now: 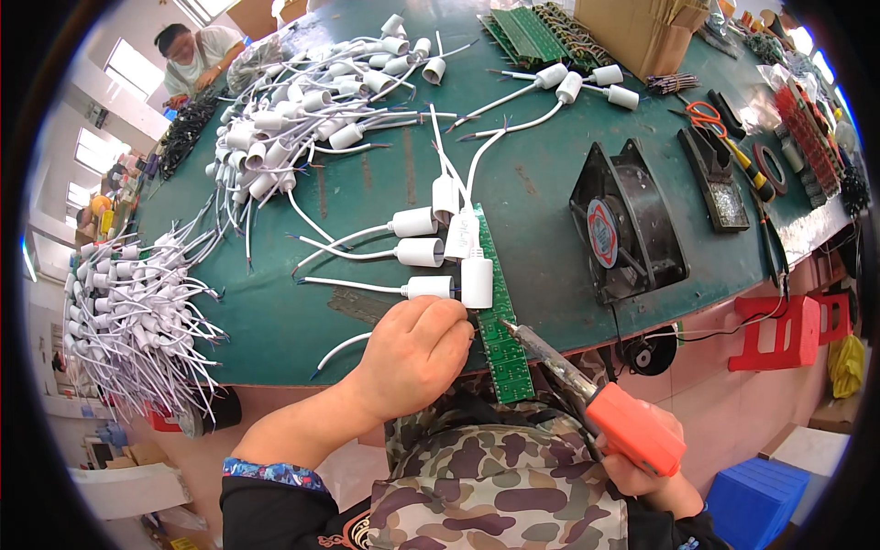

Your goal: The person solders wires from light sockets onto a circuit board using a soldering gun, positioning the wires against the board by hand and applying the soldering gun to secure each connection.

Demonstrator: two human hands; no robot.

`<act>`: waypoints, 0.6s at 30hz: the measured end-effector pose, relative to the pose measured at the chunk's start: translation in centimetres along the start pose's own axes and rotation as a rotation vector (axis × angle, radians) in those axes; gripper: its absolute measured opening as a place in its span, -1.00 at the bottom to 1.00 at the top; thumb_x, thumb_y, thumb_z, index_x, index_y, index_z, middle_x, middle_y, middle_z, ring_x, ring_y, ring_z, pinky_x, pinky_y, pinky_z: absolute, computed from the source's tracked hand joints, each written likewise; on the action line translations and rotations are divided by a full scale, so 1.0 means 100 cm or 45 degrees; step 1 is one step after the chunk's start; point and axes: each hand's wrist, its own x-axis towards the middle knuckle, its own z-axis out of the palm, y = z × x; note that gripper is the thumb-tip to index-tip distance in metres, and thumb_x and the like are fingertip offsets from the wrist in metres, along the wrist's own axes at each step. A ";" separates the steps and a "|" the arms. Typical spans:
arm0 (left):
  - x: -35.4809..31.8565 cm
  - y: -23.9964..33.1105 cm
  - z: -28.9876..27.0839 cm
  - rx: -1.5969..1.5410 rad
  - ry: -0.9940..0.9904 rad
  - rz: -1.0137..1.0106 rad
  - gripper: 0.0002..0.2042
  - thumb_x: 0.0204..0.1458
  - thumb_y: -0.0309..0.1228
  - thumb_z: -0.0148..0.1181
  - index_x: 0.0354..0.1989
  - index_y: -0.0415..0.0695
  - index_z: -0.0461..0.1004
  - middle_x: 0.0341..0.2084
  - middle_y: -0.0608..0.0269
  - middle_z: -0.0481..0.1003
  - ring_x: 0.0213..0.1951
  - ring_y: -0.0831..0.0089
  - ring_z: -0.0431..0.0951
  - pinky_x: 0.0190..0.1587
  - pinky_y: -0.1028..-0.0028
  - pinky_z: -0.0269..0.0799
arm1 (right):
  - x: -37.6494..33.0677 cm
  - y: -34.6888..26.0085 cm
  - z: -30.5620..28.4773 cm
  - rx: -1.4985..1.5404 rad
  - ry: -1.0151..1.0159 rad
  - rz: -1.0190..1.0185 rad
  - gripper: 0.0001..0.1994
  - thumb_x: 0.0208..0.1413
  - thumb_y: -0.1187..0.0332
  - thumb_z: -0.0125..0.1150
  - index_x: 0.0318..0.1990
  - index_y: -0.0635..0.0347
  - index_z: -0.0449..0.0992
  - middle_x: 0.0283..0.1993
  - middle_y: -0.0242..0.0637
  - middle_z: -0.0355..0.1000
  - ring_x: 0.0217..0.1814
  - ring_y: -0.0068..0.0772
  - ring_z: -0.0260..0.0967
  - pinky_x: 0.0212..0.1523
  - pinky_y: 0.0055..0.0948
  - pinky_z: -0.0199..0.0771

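My right hand (632, 463) grips a soldering iron (632, 426) by its orange-red handle. Its tip touches or hovers close over a long green circuit board strip (507, 357), which reaches past the table's near edge. My left hand (417, 353) is closed at the strip's left side, its fingertips curled down and what they pinch hidden. From beneath that hand a white cord (341, 352) runs out to the left. Several white lamp sockets (420, 251) with cords lie along the strip's left side, and one socket (477, 282) rests upon it.
A large pile of white corded sockets (266, 137) covers the table's left, with another bunch (128, 312) at its edge. A black fan (631, 220) stands right of the strip. Beyond are a black tray (715, 179), pliers, a cardboard box (642, 32) and stacked boards (522, 37). Another person (197, 60) works far left.
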 end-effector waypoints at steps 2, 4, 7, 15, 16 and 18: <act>-0.001 0.001 0.000 0.007 -0.002 -0.022 -0.78 -0.20 -0.63 0.35 -0.32 -0.23 0.51 -0.26 0.13 0.48 -0.29 0.13 0.55 -0.24 0.23 0.53 | 0.000 0.001 0.000 -0.023 -0.006 -0.017 -0.30 -0.12 0.28 0.50 0.18 0.46 0.38 -0.11 -0.09 0.60 -0.28 -0.09 0.66 -0.27 -0.28 0.66; -0.004 0.001 0.001 0.015 -0.003 -0.042 -0.78 -0.19 -0.63 0.36 -0.32 -0.23 0.51 -0.25 0.13 0.48 -0.29 0.13 0.55 -0.23 0.23 0.53 | -0.003 0.003 0.001 0.011 -0.006 0.009 -0.30 -0.11 0.25 0.51 0.17 0.46 0.40 -0.10 -0.07 0.60 -0.26 -0.09 0.66 -0.25 -0.27 0.67; -0.009 0.000 0.004 -0.068 0.033 -0.102 -0.79 -0.14 -0.64 0.36 -0.31 -0.23 0.51 -0.25 0.10 0.49 -0.29 0.13 0.55 -0.24 0.23 0.53 | -0.003 0.004 0.002 0.055 0.007 0.005 -0.31 -0.10 0.24 0.51 0.16 0.47 0.40 -0.10 -0.08 0.60 -0.27 -0.09 0.66 -0.25 -0.27 0.67; -0.020 -0.008 0.000 -0.345 0.050 -0.199 -0.77 -0.14 -0.65 0.40 -0.30 -0.23 0.50 -0.25 0.05 0.51 -0.29 0.11 0.55 -0.26 0.28 0.53 | -0.003 0.003 0.003 -0.002 0.005 -0.002 -0.39 -0.05 0.22 0.50 0.10 0.44 0.48 -0.03 -0.07 0.57 -0.22 -0.10 0.66 -0.22 -0.26 0.68; -0.021 -0.008 0.000 -0.344 0.050 -0.198 -0.77 -0.14 -0.65 0.40 -0.30 -0.23 0.50 -0.25 0.05 0.51 -0.29 0.11 0.55 -0.26 0.28 0.53 | -0.004 0.003 0.003 -0.013 0.014 -0.002 -0.40 -0.05 0.21 0.50 0.09 0.43 0.49 0.00 -0.06 0.56 -0.21 -0.10 0.66 -0.22 -0.26 0.68; -0.022 -0.008 -0.001 -0.379 0.056 -0.210 -0.74 -0.11 -0.66 0.40 -0.26 -0.22 0.49 -0.23 0.04 0.52 -0.28 0.12 0.56 -0.25 0.30 0.53 | -0.004 0.001 0.003 0.008 0.017 0.020 -0.41 -0.04 0.20 0.50 0.09 0.42 0.50 0.01 -0.06 0.55 -0.21 -0.10 0.65 -0.22 -0.26 0.68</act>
